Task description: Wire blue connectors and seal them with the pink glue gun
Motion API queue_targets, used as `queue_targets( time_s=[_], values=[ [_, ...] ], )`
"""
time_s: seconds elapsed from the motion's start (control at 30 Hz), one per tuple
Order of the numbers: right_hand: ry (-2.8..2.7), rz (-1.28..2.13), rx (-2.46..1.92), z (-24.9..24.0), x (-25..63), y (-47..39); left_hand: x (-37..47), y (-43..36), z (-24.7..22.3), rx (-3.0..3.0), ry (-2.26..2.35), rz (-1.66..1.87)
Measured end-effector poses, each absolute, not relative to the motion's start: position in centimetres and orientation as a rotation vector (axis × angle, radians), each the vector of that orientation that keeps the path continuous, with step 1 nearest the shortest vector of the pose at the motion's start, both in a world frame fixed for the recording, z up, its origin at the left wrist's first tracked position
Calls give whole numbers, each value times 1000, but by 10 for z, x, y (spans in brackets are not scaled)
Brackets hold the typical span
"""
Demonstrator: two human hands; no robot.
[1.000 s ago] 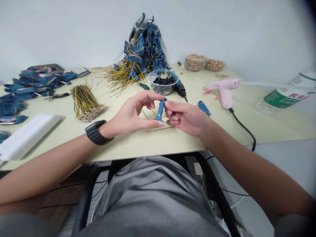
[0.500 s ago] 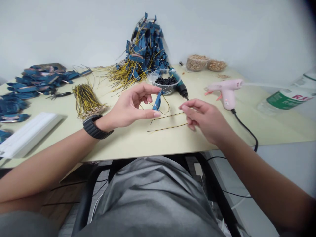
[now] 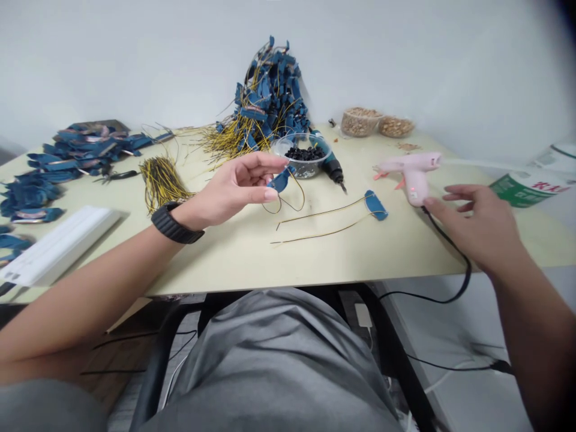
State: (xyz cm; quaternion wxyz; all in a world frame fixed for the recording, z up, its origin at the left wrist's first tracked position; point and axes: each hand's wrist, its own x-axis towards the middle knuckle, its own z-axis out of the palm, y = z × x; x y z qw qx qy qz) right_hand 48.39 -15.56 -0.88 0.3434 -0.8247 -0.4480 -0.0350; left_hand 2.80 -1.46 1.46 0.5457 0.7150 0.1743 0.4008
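Note:
My left hand [image 3: 234, 189] pinches a small blue piece with thin wires [image 3: 281, 180] between thumb and fingers, above the table. Its wires loop down to the right. My right hand [image 3: 479, 222] is open, fingers apart, beside the handle of a pink hot glue gun [image 3: 416, 180]; the thumb is close to the handle's lower end, and I cannot tell whether it touches. Between my hands, a second blue piece [image 3: 375, 205] lies on the table, its two yellow-and-black wires stretching left.
A tall heap of wired blue pieces [image 3: 270, 90] stands behind a clear tub of small black parts [image 3: 303, 157] and a power screwdriver [image 3: 333, 165]. At left are a wire bundle [image 3: 162, 180], pliers [image 3: 117, 176], a white box-like object [image 3: 63, 240] and more blue pieces [image 3: 85, 147]. A bottle [image 3: 526, 189] lies right.
My right hand has moved right, from near the table's middle to the glue gun. The second blue piece is now uncovered. The piece in my left hand has tilted and shifted slightly left.

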Motion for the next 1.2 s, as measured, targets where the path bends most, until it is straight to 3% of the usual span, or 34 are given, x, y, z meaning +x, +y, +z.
queue_targets(
  time_s=[0.13,0.33,0.53,0.73,1.2],
  values=[
    [-1223,131,-2220,0,478,-140,25,-11,14,1640,395,929],
    [-991,-216,-2209,19,438,-150,26,-9,11,1662,412,906],
    [-1619,448,-1486,36,352,-153,31,-15,3,1735,388,876],
    [-1594,1171,-1206,26,305,-113,34,-19,4,1760,363,831],
    [-1371,1303,-1194,14,293,-98,41,-24,8,1756,413,809]
  ],
)
